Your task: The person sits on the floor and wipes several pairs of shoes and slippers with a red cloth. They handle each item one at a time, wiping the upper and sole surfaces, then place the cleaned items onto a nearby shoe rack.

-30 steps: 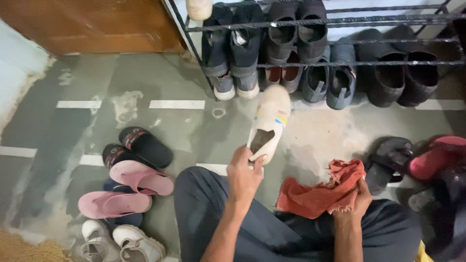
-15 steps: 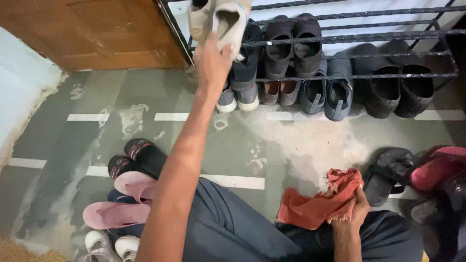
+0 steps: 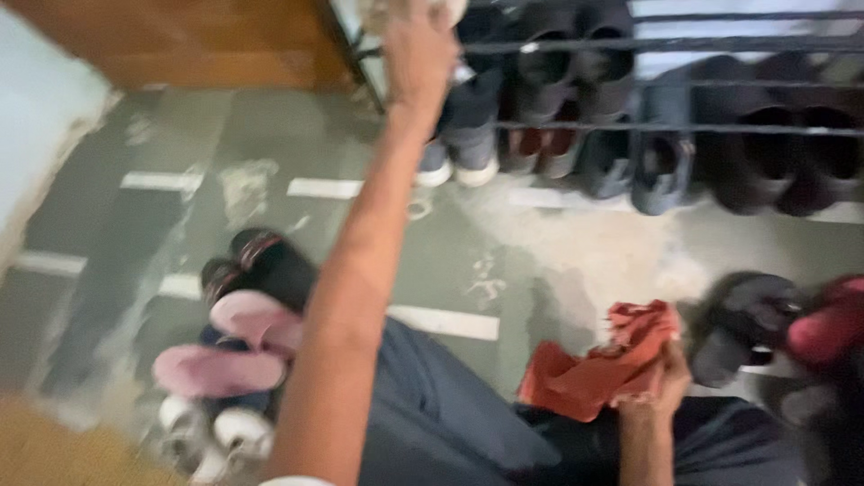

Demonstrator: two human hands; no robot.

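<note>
Reaching up to the metal shoe rack (image 3: 684, 43), the left hand (image 3: 418, 49) is closed on a cream slip-on shoe (image 3: 396, 11) at the rack's upper left corner, at the frame's top edge. One second earlier this shoe was held low, just in front of the rack's bottom row; it has since been lifted to the top tier, which suggests it is being set beside the dark pairs there. Only a sliver of the shoe shows and the view is blurred, so its toe direction and long axis cannot be told now; half a second ago its opening faced the camera with the toe pointing into the rack. The right hand (image 3: 661, 387) stays low, well in front of the rack, gripping a rumpled red-orange cloth (image 3: 603, 364). Left of the rack and nearer the person, pink sandals (image 3: 243, 346), black slides (image 3: 261, 270) and white shoes (image 3: 216, 432) lie clustered on the grey floor (image 3: 117, 252).
</note>
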